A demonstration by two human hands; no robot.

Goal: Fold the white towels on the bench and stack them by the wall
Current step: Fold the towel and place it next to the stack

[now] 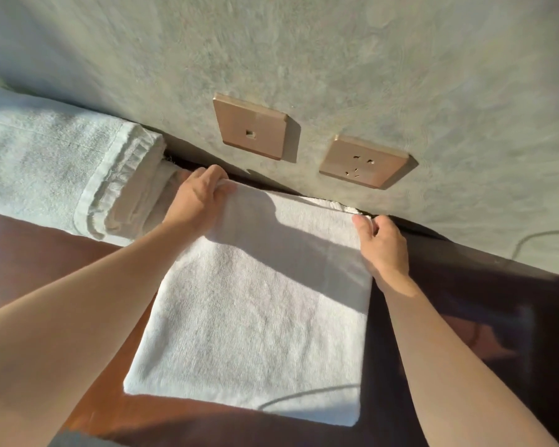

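Observation:
A folded white towel (255, 311) lies flat on the dark wooden bench (465, 301), its far edge against the wall. My left hand (197, 201) pinches the towel's far left corner. My right hand (383, 243) pinches its far right corner with thumb and fingers. To the left, a stack of folded white towels (55, 172) sits against the wall, touching my left wrist area.
The grey-green plaster wall (336, 59) rises just behind the bench. Two bronze wall plates are on it: a data port plate (250, 125) and a power socket (363, 161). Brown bench surface (29, 269) shows at the left. A thin cable shadow crosses the towel's near edge.

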